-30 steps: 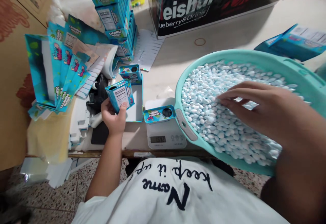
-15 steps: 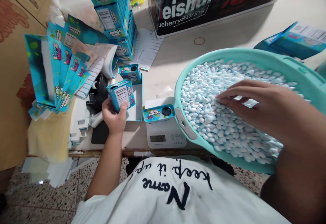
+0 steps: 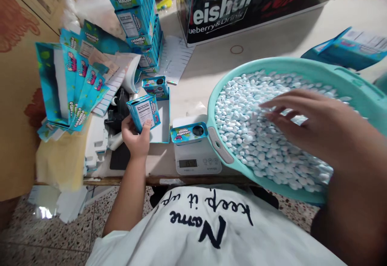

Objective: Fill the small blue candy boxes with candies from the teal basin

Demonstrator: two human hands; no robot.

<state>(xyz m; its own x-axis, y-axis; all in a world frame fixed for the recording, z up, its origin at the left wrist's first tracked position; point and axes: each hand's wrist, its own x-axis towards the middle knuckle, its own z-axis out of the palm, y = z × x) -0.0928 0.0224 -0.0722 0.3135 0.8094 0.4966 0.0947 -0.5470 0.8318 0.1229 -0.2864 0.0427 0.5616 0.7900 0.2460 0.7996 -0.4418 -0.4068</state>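
My left hand (image 3: 136,139) is closed around a small blue candy box (image 3: 144,113), its nutrition label facing up. Beneath that box lies an open blue tray box (image 3: 163,130), with another small candy box (image 3: 155,86) standing at its far end. My right hand (image 3: 305,114) hovers over or just touches the pale blue and white candies (image 3: 242,116) in a turquoise basin (image 3: 272,61). Its fingers are apart, slightly blurred, and no candy shows between them. A candy box with a round dark hole (image 3: 187,133) rests on a white digital scale (image 3: 199,157) beside the basin.
Stacked blue boxes (image 3: 136,19) stand behind the tray box. A black carton (image 3: 217,15) holding blue packs is at the back. Folded blue display boxes (image 3: 72,88) lean at left, and a blue packet (image 3: 350,48) lies at far right. The table edge (image 3: 154,180) is nearest me.
The fingers of my right hand have spread a little and lifted slightly over the candies. My left hand still holds its candy box in the same place.
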